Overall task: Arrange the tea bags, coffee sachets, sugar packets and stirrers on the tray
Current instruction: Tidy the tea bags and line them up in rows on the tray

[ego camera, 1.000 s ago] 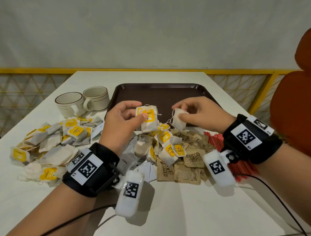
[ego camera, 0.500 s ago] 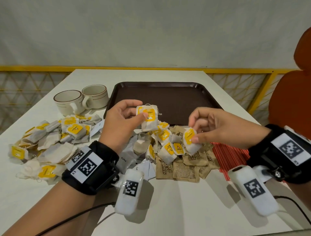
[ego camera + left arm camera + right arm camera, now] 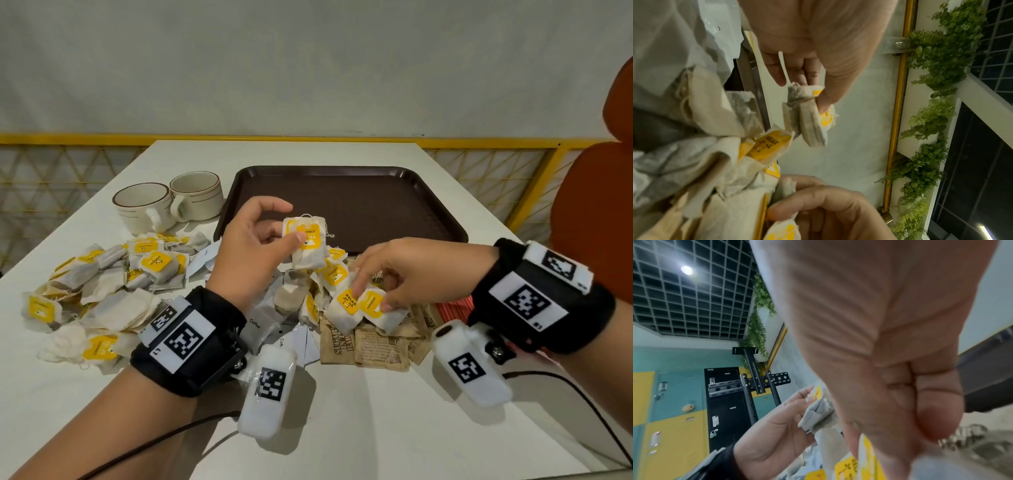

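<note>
My left hand (image 3: 289,231) holds a small stack of yellow-labelled tea bags (image 3: 308,250) upright above the near edge of the dark brown tray (image 3: 370,202). In the left wrist view its thumb pinches the stack (image 3: 812,120). My right hand (image 3: 371,298) reaches down into the middle pile and pinches a tea bag (image 3: 376,310) by its yellow label. Brown sugar packets (image 3: 373,344) lie under that pile. White coffee sachets (image 3: 265,320) sit beside my left wrist, and red stirrers (image 3: 454,307) show behind my right wrist. Nothing lies on the tray.
Two cream cups (image 3: 147,207) (image 3: 198,193) stand left of the tray. A big heap of tea bags (image 3: 106,284) covers the table's left side. An orange chair (image 3: 596,212) stands at the right, and a yellow railing (image 3: 85,138) runs behind the table.
My right hand has moved away from the left hand's stack, down and toward me onto the middle pile, where it now pinches a tea bag. The left hand has hardly moved.
</note>
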Demonstrator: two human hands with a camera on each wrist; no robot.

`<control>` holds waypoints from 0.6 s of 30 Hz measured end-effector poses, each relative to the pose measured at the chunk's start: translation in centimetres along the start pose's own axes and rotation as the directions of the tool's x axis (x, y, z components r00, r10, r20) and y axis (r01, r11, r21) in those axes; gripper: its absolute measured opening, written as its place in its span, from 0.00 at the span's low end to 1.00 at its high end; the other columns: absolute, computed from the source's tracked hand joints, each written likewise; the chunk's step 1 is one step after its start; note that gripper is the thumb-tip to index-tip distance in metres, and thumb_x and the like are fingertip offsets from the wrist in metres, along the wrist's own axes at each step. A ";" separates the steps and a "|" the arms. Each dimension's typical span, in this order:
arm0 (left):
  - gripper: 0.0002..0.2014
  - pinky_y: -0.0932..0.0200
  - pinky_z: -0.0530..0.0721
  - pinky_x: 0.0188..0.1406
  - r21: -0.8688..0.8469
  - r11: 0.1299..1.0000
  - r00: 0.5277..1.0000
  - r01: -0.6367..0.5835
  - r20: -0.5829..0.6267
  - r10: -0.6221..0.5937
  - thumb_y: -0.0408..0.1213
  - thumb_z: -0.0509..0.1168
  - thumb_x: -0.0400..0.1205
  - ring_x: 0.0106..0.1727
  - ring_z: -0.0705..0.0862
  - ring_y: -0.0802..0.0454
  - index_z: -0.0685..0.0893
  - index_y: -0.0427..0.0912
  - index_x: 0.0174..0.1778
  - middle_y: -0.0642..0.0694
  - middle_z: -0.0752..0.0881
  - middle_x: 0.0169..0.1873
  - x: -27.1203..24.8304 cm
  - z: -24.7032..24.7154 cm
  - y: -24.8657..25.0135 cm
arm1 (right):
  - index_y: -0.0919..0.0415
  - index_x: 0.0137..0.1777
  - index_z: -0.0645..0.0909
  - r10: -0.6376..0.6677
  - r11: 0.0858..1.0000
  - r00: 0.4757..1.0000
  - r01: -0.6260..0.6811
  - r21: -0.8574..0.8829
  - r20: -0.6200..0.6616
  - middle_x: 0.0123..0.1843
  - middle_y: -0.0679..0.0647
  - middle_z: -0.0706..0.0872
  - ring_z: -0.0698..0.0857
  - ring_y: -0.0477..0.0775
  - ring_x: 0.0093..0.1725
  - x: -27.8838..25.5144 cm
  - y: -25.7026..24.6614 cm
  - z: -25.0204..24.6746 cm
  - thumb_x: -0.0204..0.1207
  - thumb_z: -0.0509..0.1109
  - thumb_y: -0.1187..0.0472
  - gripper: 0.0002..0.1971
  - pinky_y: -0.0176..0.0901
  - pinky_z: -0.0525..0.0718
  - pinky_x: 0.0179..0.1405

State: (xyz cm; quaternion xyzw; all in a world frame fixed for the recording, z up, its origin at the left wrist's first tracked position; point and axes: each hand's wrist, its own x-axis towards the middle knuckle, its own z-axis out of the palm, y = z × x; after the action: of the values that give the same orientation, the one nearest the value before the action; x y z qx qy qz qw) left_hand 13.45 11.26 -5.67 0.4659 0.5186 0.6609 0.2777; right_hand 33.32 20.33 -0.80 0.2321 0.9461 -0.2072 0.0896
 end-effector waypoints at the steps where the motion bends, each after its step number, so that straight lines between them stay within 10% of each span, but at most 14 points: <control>1: 0.13 0.62 0.84 0.36 0.010 1.000 1.000 -0.013 0.008 0.013 0.23 0.70 0.76 0.34 0.85 0.55 0.78 0.45 0.50 0.50 0.87 0.30 0.0 0.0 0.0 | 0.43 0.58 0.85 0.015 1.000 1.000 -0.015 -0.016 -0.019 0.65 0.37 0.76 0.80 0.34 0.38 0.1 0.1 0.0 0.73 0.76 0.62 0.16 0.28 0.79 0.39; 10: 0.18 0.56 0.73 0.35 0.212 0.974 0.992 -0.081 0.117 0.057 0.21 0.61 0.78 0.33 0.74 0.47 0.88 0.46 0.32 0.50 0.85 0.32 -0.2 0.2 -0.1 | 0.54 0.46 0.87 0.040 0.946 0.973 0.037 0.322 -0.229 0.46 0.53 0.90 0.87 0.49 0.39 -1.1 0.9 -1.7 0.69 0.78 0.62 0.07 0.39 0.86 0.44; 13: 0.19 0.55 0.76 0.38 0.221 0.969 0.990 -0.108 0.117 0.084 0.21 0.61 0.78 0.38 0.80 0.44 0.90 0.48 0.35 0.52 0.87 0.41 -0.3 0.4 0.1 | 0.66 0.49 0.85 0.060 0.678 0.944 0.201 0.707 -0.326 0.51 0.66 0.89 0.87 0.57 0.45 -0.9 0.5 -2.0 0.65 0.76 0.64 0.13 0.43 0.88 0.49; 18: 0.10 0.46 0.82 0.50 0.174 0.974 0.988 -0.142 0.089 0.129 0.39 0.69 0.73 0.49 0.82 0.41 0.91 0.61 0.40 0.51 0.84 0.44 -0.4 0.6 0.5 | 0.63 0.44 0.82 0.090 0.353 0.934 0.294 0.888 -0.345 0.37 0.53 0.89 0.86 0.46 0.35 0.7 -0.9 -0.9 0.66 0.71 0.67 0.06 0.35 0.87 0.39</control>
State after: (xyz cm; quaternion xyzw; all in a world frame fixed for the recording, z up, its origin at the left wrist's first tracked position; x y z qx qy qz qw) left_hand 14.27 11.01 -5.28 0.5485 0.5319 0.6104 0.2087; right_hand 32.18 20.31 0.15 0.2127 0.6741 -0.6678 -0.2330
